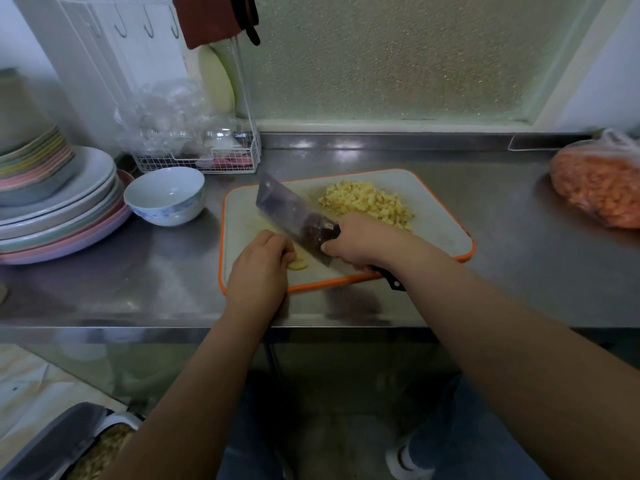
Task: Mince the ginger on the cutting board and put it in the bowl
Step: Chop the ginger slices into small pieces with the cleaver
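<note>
The right hand (360, 242) is closed round the handle of a cleaver (294, 216), its thumb lying against the flat of the blade near the heel. The blade slants from the handle up and left over the cutting board (440, 216), its edge down on the board just beside the left hand (258, 263). The left hand rests knuckles-up on the near left part of the board, fingers curled down onto a small piece of ginger (298, 265), of which only a pale slice shows at the fingertips. A heap of minced ginger (367, 202) lies on the far right half of the board, behind the right hand.

The board has an orange rim and sits on a steel table (502, 282); its near edge is close to the table's front edge. The white bowl (164, 195) stands on the table just left of the board, apart from it, and touches a stack of plates (59, 209) at the far left. An orange-filled plastic bag (599, 188) lies well to the right. The steel between board and bag is bare.

No writing can be read; a dark mark on the blade is blurred.
</note>
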Action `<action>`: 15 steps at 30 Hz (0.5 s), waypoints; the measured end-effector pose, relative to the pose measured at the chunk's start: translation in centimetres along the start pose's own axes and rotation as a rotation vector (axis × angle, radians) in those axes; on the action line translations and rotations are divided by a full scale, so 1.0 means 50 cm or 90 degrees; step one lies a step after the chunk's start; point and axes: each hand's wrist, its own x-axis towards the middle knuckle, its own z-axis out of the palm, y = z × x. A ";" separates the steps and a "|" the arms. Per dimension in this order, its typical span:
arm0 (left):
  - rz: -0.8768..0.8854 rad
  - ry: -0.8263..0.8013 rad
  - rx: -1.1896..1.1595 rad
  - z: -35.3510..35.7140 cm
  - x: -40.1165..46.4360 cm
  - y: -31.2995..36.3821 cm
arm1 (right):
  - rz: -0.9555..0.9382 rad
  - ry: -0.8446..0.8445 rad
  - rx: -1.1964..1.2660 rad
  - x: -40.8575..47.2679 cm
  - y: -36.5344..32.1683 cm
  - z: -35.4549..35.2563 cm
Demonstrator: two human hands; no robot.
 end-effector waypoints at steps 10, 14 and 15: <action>0.004 -0.018 0.009 -0.005 0.000 0.001 | -0.054 -0.004 -0.144 -0.015 -0.035 0.011; 0.008 -0.019 0.004 -0.003 0.002 -0.002 | -0.039 -0.032 -0.149 -0.014 -0.039 0.011; 0.005 -0.019 0.001 -0.004 0.002 -0.003 | -0.035 -0.037 -0.153 -0.013 -0.041 0.010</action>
